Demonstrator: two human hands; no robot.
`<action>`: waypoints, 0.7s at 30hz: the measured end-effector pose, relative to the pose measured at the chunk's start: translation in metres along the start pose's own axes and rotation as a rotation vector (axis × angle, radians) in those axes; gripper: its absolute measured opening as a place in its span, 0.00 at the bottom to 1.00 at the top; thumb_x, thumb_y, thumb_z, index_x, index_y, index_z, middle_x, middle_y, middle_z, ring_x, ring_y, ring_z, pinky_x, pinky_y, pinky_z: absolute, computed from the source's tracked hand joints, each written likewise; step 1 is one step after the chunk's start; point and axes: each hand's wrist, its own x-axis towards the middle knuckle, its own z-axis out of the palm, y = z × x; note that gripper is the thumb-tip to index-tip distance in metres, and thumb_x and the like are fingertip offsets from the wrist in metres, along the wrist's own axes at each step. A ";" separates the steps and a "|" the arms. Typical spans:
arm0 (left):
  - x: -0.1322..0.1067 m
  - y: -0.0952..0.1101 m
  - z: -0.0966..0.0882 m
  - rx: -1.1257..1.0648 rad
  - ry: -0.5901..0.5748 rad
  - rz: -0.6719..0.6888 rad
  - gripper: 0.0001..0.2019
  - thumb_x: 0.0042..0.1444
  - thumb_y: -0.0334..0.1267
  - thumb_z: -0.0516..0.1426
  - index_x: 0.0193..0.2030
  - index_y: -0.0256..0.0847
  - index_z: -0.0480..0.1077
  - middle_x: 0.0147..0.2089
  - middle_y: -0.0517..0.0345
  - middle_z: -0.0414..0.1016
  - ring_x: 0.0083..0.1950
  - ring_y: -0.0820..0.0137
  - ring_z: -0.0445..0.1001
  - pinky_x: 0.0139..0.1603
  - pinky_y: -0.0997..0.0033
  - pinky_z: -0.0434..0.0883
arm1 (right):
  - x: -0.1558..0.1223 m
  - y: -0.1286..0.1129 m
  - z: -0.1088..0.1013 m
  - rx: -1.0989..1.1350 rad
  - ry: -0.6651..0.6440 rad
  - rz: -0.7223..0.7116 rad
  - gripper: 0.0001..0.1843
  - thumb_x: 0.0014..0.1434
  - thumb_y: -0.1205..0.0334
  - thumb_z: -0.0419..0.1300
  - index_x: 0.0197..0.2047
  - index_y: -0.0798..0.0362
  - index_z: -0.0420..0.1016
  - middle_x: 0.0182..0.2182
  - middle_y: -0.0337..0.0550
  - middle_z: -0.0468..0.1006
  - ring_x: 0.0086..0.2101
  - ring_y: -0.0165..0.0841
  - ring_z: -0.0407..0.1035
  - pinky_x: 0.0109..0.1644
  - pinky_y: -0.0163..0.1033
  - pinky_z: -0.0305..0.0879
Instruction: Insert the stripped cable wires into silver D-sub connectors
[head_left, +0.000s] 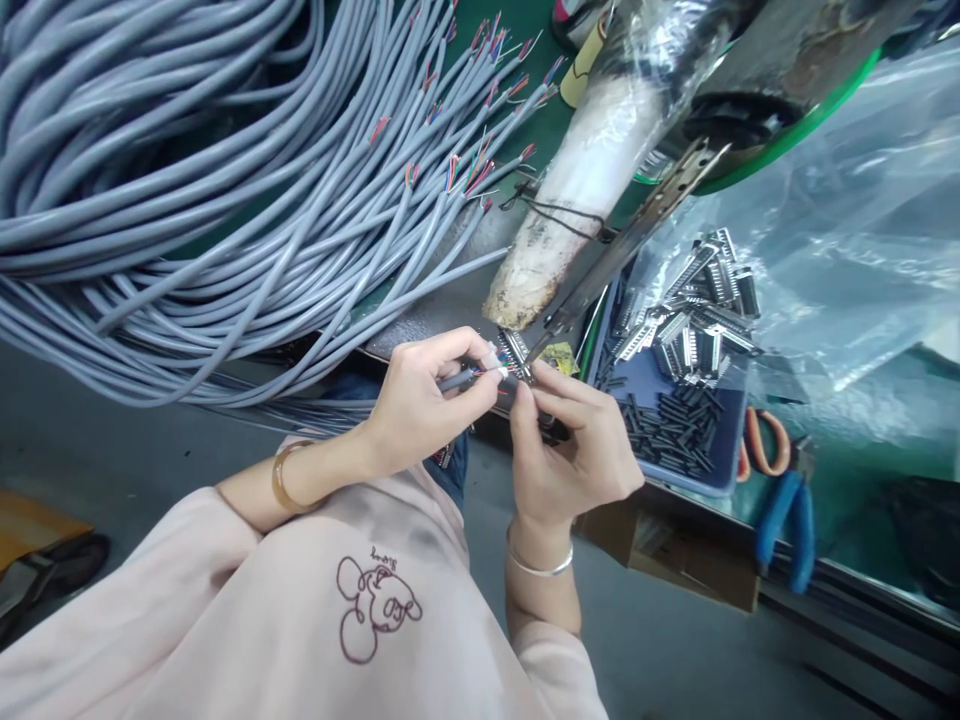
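Note:
My left hand is closed around the end of a grey cable, with its thin coloured wires fanning out at the fingertips. White coverings show on the thumb and a finger of that hand. Close to its right, my right hand pinches a short dark tube that lies beside the wire ends; whether wires run into it I cannot tell. Just beyond the fingertips a metal-pinned connector sits under the wrapped white nozzle and a slim metal bar.
A big bundle of grey cables with stripped ends covers the left bench. On the right, a blue tray holds metal connectors and short black tubes. Blue-handled pliers, orange-handled scissors and plastic sheeting lie beyond.

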 end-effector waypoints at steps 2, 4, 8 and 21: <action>0.001 0.001 -0.001 0.003 -0.001 0.007 0.04 0.57 0.32 0.58 0.31 0.37 0.70 0.33 0.59 0.77 0.22 0.83 0.58 0.23 0.78 0.58 | 0.002 0.000 0.001 0.001 0.011 -0.007 0.09 0.57 0.72 0.70 0.37 0.51 0.76 0.39 0.41 0.87 0.39 0.31 0.82 0.45 0.36 0.79; 0.002 0.005 -0.002 -0.004 -0.001 0.016 0.04 0.57 0.32 0.59 0.31 0.37 0.70 0.31 0.60 0.75 0.21 0.83 0.58 0.22 0.78 0.57 | 0.004 0.000 0.000 -0.002 0.019 -0.004 0.09 0.57 0.72 0.71 0.38 0.51 0.77 0.39 0.40 0.87 0.38 0.32 0.82 0.45 0.37 0.79; 0.004 0.012 -0.004 -0.015 -0.012 0.019 0.04 0.56 0.32 0.59 0.30 0.38 0.70 0.30 0.60 0.74 0.21 0.83 0.58 0.21 0.78 0.56 | 0.006 -0.003 -0.001 -0.019 0.015 -0.007 0.10 0.57 0.71 0.71 0.40 0.50 0.78 0.41 0.40 0.87 0.39 0.33 0.82 0.45 0.38 0.80; -0.004 0.003 -0.008 0.022 -0.121 -0.038 0.04 0.57 0.33 0.60 0.31 0.37 0.71 0.29 0.60 0.73 0.24 0.80 0.59 0.26 0.76 0.58 | -0.010 0.004 -0.010 -0.065 -0.020 -0.088 0.07 0.62 0.68 0.68 0.39 0.50 0.74 0.38 0.40 0.87 0.34 0.32 0.83 0.38 0.33 0.78</action>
